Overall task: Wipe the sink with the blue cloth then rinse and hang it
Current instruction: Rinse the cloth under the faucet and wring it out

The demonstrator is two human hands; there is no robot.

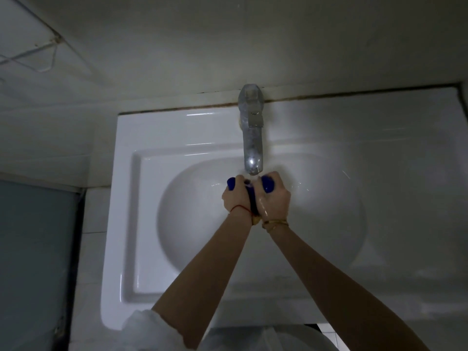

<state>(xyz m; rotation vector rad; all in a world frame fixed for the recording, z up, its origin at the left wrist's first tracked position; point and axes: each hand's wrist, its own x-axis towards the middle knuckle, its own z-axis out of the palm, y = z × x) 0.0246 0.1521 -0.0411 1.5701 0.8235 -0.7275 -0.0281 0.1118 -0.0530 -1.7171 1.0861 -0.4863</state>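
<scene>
A white sink (141, 224) fills the middle of the head view, with a round basin and a metal tap (250, 138) at its back edge. Just below the spout, over the basin, both my hands are pressed together around the blue cloth (268, 184). My left hand (236, 198) and my right hand (274, 201) are each shut on it. Blue bulges stick out above each fist and a dark strip shows between the palms. Most of the cloth is hidden inside my hands. My right hand looks wet.
A pale wall rises behind the tap, with thin wires (48, 62) hanging at the upper left. White tiles (91, 211) and a grey-blue panel (35, 249) lie left of the sink. The counter surface (405, 173) extends to the right.
</scene>
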